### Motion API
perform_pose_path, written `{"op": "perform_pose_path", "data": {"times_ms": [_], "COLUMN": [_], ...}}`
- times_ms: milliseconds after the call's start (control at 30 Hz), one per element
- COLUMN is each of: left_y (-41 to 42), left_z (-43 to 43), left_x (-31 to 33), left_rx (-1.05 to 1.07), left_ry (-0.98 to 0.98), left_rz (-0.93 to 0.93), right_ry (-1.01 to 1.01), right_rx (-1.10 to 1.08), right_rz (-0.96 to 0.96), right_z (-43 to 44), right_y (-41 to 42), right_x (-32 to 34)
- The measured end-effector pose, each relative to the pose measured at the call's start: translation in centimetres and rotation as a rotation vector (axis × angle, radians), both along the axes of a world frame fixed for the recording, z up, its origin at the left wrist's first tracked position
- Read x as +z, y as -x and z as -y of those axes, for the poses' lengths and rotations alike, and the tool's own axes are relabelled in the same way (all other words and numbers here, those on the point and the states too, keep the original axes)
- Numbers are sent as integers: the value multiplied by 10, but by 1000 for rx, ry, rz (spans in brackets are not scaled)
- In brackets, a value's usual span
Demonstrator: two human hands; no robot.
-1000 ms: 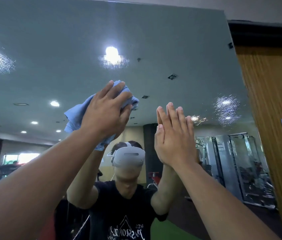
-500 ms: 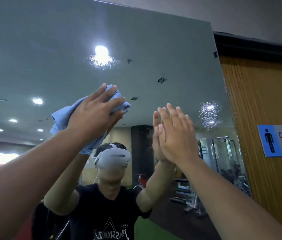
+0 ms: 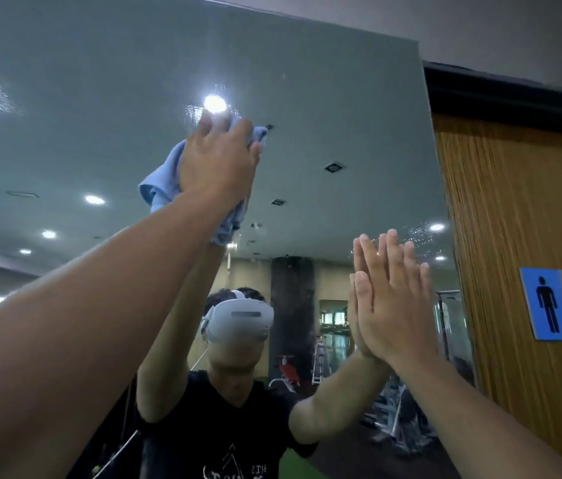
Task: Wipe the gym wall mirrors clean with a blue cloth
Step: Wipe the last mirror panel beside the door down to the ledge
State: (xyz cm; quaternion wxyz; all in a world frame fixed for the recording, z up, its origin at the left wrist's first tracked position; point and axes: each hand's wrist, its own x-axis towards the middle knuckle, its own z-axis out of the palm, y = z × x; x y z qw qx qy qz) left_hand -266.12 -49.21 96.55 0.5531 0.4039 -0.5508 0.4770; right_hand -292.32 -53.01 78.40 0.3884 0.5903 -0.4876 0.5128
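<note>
The view was dim and cool-toned, lit mostly by ceiling lamps reflected in the mirror (image 3: 307, 98). The brightest spotlight (image 3: 215, 103), at twelve o'clock, flared white and washed out the fingertips of the left hand (image 3: 219, 164). Another smeared into a hazy patch at ten o'clock. Speckled glare ringed the lamps. The left forearm (image 3: 65, 323), at eight o'clock, was soft and shaded. Straight edges bowed near the borders, and the wooden panel (image 3: 514, 236) at three o'clock looked slightly blurred.

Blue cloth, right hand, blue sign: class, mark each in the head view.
blue cloth (image 3: 160, 183): head view, bunched fold at its left end.
right hand (image 3: 393, 305): head view, back of the hand.
blue sign (image 3: 547, 305): head view, the black figure.
</note>
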Motion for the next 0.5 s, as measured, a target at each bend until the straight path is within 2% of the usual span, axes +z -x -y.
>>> {"op": "perform_pose_path", "data": {"times_ms": [100,200,333,500], "left_y": [26,42,49,31], "left_z": [5,5,2,0], "left_x": [11,-7,-70,-165], "left_rx": [40,27,29,36], "left_ry": [20,73,87,11], "left_rz": [127,421,741,1021], "right_ry": [57,74,74,23], "right_rx": [-18,21,58,64], "right_rz": [45,29,38,36], "right_z": [12,11,3,-2], "right_y": [-4,-1,-1,-2], "right_x": [-3,-5,-5,-3]}}
